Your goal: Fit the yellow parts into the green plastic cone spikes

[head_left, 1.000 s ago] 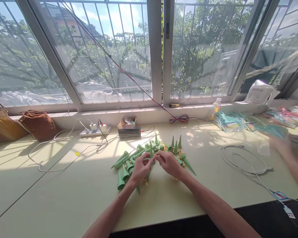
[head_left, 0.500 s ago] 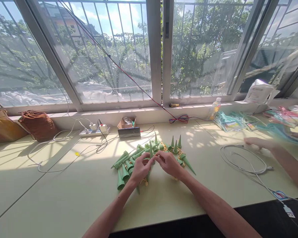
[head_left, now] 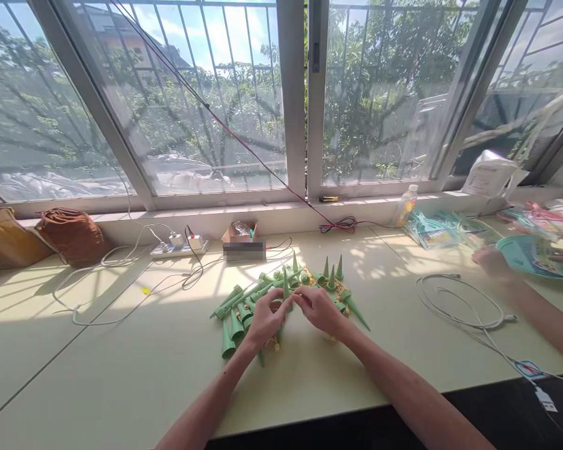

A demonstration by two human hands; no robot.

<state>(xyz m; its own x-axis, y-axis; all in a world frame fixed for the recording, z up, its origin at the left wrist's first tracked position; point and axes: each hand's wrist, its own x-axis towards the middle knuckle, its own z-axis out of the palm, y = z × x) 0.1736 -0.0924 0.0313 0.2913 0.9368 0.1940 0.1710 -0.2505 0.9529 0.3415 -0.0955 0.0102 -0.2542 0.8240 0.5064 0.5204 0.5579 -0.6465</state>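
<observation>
Here's my left hand point(head_left: 266, 315), thumb and fingers gripping a green cone point(head_left: 286, 286), point up, right between my two hands! My right hand point(head_left: 321, 307) meets it low down, fingertips drawn in close; whether they pinch anything, I can't tell. Left of my left hand, green tubes point(head_left: 228, 344) lie heaped, wide mouths toward me. Just beyond my right hand, upright green spikes point(head_left: 331, 281) stand among pale yellow pieces point(head_left: 342, 289), and one tilted spike point(head_left: 356, 311) lies just beside it. Well off to my right, past a coiled white cable point(head_left: 455, 276), a co-worker's blurred hand point(head_left: 491, 262) is near a teal packet point(head_left: 525, 255).
</observation>
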